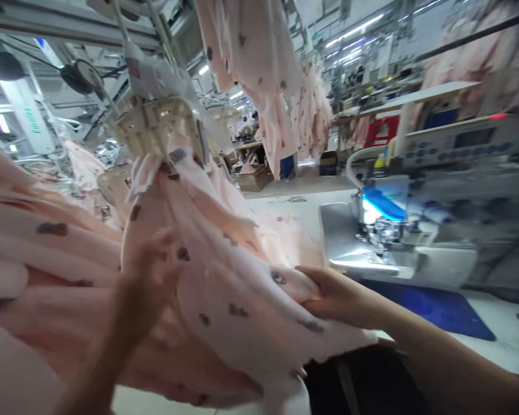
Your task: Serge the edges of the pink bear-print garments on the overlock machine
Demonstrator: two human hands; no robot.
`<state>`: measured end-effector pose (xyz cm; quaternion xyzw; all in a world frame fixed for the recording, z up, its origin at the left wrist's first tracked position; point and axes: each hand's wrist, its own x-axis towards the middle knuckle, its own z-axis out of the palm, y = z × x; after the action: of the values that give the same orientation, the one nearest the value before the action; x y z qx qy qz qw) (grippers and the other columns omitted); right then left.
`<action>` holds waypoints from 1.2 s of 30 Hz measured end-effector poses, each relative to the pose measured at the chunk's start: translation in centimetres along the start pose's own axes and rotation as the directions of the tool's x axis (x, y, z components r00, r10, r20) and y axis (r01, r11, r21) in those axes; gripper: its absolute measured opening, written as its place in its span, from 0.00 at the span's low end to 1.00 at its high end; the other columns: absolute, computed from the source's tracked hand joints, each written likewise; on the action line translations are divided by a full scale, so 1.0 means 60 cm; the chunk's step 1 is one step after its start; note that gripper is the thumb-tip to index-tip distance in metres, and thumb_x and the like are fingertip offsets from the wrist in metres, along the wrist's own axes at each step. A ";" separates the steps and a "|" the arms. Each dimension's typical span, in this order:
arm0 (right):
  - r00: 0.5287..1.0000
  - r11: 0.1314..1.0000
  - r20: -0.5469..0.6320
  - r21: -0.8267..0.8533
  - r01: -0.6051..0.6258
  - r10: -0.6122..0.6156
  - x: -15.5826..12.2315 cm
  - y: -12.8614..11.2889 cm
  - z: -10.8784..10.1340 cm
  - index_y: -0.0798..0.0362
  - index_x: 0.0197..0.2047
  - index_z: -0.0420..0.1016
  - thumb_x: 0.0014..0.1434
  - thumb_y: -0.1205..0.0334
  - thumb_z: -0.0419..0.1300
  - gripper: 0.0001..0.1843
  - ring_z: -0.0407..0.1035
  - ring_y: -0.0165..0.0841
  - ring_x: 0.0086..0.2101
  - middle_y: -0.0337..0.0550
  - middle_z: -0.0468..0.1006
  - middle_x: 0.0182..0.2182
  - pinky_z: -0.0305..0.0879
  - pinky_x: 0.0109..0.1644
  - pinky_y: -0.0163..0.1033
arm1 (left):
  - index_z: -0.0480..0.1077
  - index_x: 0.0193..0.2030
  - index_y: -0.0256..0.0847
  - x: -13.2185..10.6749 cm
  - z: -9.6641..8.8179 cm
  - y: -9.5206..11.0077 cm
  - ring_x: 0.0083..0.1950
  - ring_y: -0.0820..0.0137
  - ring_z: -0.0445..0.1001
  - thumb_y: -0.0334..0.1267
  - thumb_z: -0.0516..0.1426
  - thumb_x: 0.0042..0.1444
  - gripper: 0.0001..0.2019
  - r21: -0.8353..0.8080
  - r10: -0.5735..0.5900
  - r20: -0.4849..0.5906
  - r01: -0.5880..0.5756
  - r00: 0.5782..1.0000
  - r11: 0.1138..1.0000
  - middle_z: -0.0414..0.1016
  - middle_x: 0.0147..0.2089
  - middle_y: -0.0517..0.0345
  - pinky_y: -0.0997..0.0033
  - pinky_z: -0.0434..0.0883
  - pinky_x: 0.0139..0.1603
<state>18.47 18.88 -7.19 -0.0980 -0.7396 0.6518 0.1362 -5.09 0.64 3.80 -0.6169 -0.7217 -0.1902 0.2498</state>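
A: We're looking down at a sewing station, and both hands are on 1 piece, a pale pink garment with small dark spots. It hangs from a cream plastic clamp at upper left and spills down across the near table edge.

B: The left hand is blurred, pressed against the cloth low on its left side. The fingers look curled into a fold, but I cannot tell whether they actually pinch it.

A: The right hand is clearer. Its thumb and fingers are closed together on the garment's right edge, holding that edge out toward the machine.

B: And the machine, an overlock sewing machine, sits just beyond that hand on the white table. A bright lamp glows blue-white over its needle area, and the metal bed shines below it.

A: The cloth isn't touching the machine; its edge sits near the bed, in the right hand.

B: A dark blue mat lies on the table in front of the machine, just past the right wrist.

A: On the far left, more pink fabric is heaped in folds beside the held piece.

B: Overhead, more pink garments hang from a line, well apart from the hands. A control panel with blue buttons stands above the machine.
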 end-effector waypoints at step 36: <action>0.551 0.971 -0.803 -0.228 0.066 -0.226 0.001 0.054 -0.019 0.45 0.34 0.73 0.52 0.41 0.58 0.16 0.71 0.41 0.28 0.40 0.76 0.27 0.68 0.25 0.38 | 0.65 0.38 0.41 0.154 0.184 0.202 0.35 0.71 0.71 0.43 0.50 0.61 0.09 -0.190 0.565 -0.034 -0.560 0.825 0.806 0.72 0.33 0.61 0.73 0.64 0.34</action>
<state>18.67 20.38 -10.26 -0.3402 -0.6488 0.4505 0.5103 4.42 16.47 0.02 -0.8261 -0.4881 -0.1688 0.2256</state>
